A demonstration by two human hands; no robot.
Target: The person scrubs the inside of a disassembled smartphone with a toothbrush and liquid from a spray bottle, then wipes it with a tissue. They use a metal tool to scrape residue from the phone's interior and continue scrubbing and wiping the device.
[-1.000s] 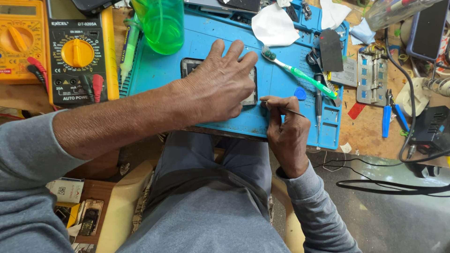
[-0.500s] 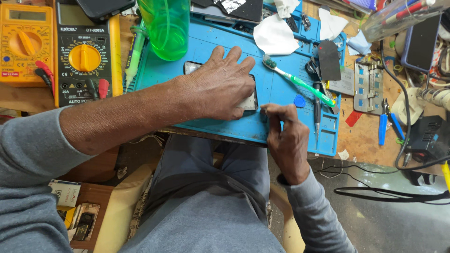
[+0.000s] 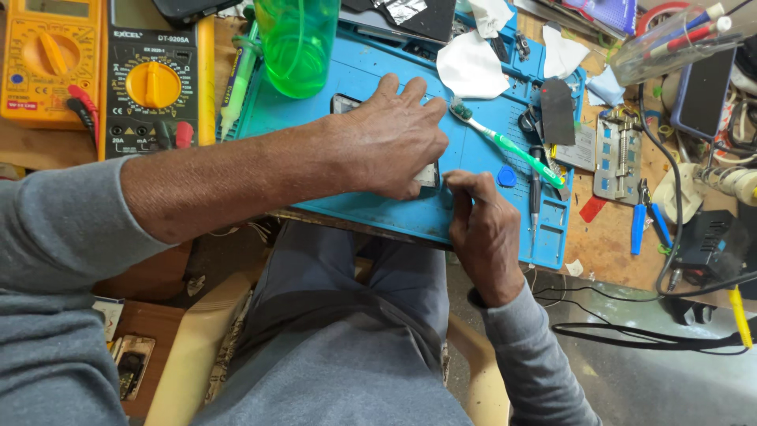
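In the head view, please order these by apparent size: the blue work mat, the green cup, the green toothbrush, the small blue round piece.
1. blue work mat
2. green cup
3. green toothbrush, longer but thinner than the cup
4. blue round piece

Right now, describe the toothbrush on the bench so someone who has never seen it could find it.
Start at the blue work mat on the cluttered bench. Just right of the left hand, the toothbrush lies slanted across the mat. Its green-and-white handle and bristled head set it apart from the dark screwdriver beside it.
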